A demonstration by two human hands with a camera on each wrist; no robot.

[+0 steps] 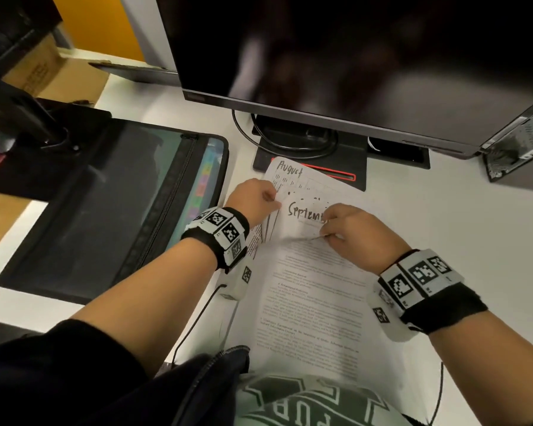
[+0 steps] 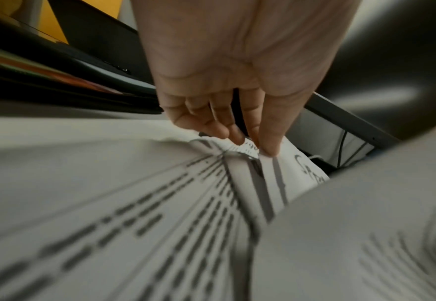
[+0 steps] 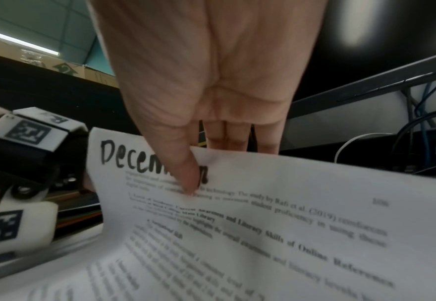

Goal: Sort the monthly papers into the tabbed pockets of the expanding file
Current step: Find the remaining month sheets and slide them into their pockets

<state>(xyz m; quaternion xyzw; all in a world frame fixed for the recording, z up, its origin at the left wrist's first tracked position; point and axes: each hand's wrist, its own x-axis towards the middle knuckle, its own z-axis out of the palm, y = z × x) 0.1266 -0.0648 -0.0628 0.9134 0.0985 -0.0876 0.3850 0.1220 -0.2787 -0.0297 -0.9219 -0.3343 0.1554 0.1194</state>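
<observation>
Still separating sheets: left hand (image 1: 256, 198) pinches the paper stack (image 1: 308, 290) corner, right hand (image 1: 351, 232) pinches the December sheet (image 3: 276, 203); next, its pocket in the expanding file (image 1: 111, 204).

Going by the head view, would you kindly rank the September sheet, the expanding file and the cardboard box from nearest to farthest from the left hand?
1. September sheet: just right of the left hand, which grips the papers there.
2. Expanding file: lying open on the desk to the hand's left.
3. Cardboard box: far back at the left corner.
</observation>
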